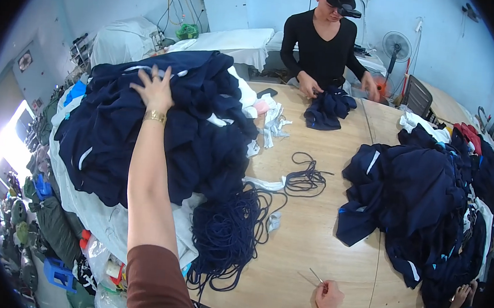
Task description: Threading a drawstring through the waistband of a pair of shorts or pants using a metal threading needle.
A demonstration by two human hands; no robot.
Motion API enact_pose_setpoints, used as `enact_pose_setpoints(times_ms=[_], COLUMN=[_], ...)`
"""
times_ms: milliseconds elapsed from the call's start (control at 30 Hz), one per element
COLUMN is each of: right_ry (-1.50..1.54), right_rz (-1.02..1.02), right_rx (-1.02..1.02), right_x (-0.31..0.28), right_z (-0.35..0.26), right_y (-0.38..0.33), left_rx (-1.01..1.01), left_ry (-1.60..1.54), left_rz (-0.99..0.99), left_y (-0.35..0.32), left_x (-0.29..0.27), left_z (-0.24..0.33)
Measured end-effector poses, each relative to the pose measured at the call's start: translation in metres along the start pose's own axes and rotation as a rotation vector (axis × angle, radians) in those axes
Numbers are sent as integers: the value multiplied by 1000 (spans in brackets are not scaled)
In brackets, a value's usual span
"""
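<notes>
My left hand [156, 90] reaches far over a large heap of navy garments [202, 134] at the left. Its fingers are spread on top of the dark cloth, close to a white strip. Close to the table's front edge, my right hand [329, 297] is closed around a thin metal rod [316, 275]. The rod's tip points up and to the left; its exact kind is too small to tell. A tangled bundle of navy cord [225, 235] lies between my arms, against the heap. Beyond it sits a smaller loose coil of cord [307, 180].
Across the wooden table [304, 238], a person in black [321, 45] handles a small navy garment [329, 108]. More navy garments [414, 183] are piled at the right, with another person's hand [461, 295] below. White scraps [273, 124] and a phone [267, 92] lie beyond the coil.
</notes>
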State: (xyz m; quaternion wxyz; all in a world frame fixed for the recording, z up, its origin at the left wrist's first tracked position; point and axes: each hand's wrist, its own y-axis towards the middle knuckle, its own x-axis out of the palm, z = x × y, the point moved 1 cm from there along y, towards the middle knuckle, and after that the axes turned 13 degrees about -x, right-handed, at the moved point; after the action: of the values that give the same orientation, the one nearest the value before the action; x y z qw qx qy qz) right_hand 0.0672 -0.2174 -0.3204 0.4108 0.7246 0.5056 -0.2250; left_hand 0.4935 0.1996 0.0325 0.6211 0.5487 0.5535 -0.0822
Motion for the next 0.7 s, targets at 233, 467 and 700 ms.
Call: enact_pose_setpoints(times_ms=[233, 467, 700], right_ry=[-43, -12, 35], right_rz=[9, 11, 79], right_rx=[7, -39, -52], right_x=[-2, -4, -12], right_z=[-1, 2, 8], right_y=[3, 3, 2], left_rx=[17, -17, 319], left_ry=[-380, -1486, -1961], left_rz=[217, 717, -61], left_y=[-6, -41, -268], left_x=[41, 13, 7], left_z=[-18, -92, -129])
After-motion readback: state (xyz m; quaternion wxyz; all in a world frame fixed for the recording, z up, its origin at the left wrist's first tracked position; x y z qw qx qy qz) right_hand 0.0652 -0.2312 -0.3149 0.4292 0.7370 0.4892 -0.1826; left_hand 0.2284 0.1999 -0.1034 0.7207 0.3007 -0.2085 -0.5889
